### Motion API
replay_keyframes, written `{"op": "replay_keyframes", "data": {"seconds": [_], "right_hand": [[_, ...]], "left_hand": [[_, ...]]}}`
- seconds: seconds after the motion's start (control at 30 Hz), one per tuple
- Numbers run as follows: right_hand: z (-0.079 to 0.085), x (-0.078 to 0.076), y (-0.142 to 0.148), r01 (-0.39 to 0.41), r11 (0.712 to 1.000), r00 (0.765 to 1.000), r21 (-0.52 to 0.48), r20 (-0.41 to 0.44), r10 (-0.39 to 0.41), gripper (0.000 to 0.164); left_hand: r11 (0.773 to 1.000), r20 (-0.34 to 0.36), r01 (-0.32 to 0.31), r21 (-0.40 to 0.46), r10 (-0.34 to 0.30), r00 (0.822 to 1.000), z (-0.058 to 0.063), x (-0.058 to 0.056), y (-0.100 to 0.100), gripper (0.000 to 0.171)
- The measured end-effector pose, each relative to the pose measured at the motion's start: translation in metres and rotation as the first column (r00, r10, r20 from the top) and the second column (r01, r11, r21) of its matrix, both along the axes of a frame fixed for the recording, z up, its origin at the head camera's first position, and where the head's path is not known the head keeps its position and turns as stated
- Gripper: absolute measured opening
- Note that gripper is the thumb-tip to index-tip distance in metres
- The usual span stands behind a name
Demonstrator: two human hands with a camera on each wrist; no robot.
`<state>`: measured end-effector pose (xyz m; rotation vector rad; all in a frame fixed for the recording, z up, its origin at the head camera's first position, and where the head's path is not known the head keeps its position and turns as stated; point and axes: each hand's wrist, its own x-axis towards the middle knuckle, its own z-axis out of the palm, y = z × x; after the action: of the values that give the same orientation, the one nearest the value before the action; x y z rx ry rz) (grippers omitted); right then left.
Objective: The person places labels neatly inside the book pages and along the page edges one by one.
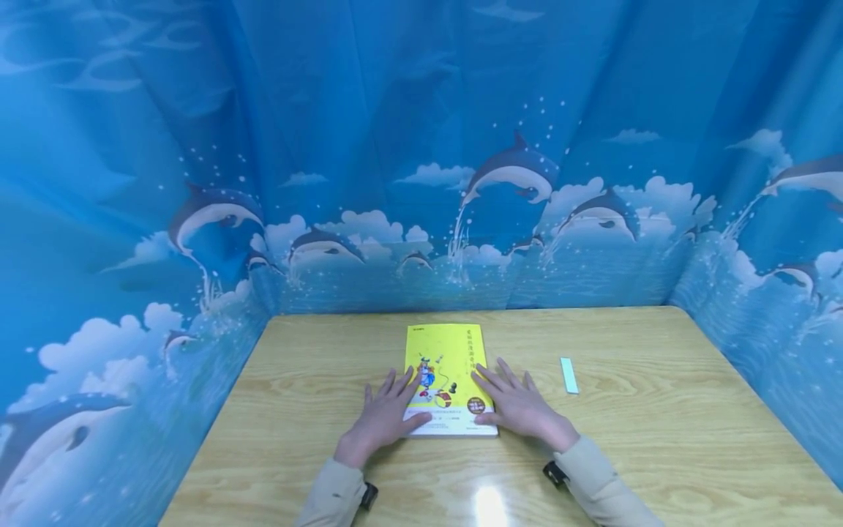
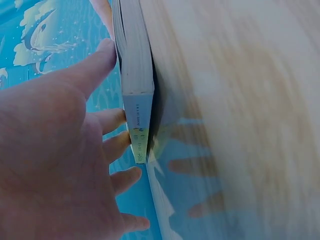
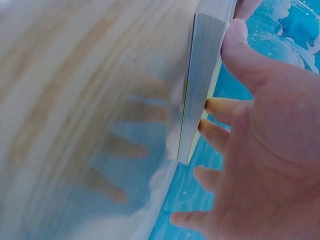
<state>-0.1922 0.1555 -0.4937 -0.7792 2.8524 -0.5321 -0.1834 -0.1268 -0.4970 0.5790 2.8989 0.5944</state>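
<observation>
A thick paperback book (image 1: 454,351) with a yellow cover and a white band at its near end lies closed on the table. My left hand (image 1: 387,416) rests on its left edge, fingers spread, with the thumb over the white band. On the opposite edge my right hand (image 1: 523,410) lies the same way, its thumb and first fingers on the cover. The left wrist view shows the printed spine of the book (image 2: 137,120) below the left fingers. In the right wrist view the page edges of the book (image 3: 200,80) face the camera.
A narrow pale-blue strip (image 1: 569,375) lies on the wooden table (image 1: 632,439) to the right of the book. A blue curtain (image 1: 395,146) printed with dolphins hangs behind the table and along both sides.
</observation>
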Motion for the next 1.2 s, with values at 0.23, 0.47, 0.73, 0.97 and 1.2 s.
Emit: {"op": "replay_keyframes", "data": {"seconds": [0.23,0.47,0.73,0.97,1.2], "right_hand": [[0.001,0.001,0.003,0.015,1.0,1.0,-0.012,0.019,-0.015,0.082],[-0.001,0.003,0.008,-0.005,0.999,1.0,-0.045,-0.002,0.004,0.082],[-0.007,0.004,0.015,0.024,1.0,1.0,0.002,-0.006,-0.024,0.085],[-0.015,0.007,0.022,0.03,0.999,0.998,-0.01,-0.048,-0.031,0.085],[-0.007,0.014,0.025,0.021,0.999,0.998,-0.039,-0.056,-0.023,0.084]], "left_hand": [[1.0,0.02,0.015,0.003,-0.015,1.0,0.004,0.002,0.002,0.078],[1.0,0.037,0.021,0.003,-0.021,0.999,0.009,0.005,0.003,0.079],[0.999,0.017,0.038,-0.018,-0.038,0.999,0.006,0.007,0.008,0.079],[0.998,0.011,0.056,-0.029,-0.055,0.998,0.004,0.008,0.013,0.08],[0.997,-0.002,0.059,-0.052,-0.059,0.998,0.003,0.009,0.018,0.08]]}}
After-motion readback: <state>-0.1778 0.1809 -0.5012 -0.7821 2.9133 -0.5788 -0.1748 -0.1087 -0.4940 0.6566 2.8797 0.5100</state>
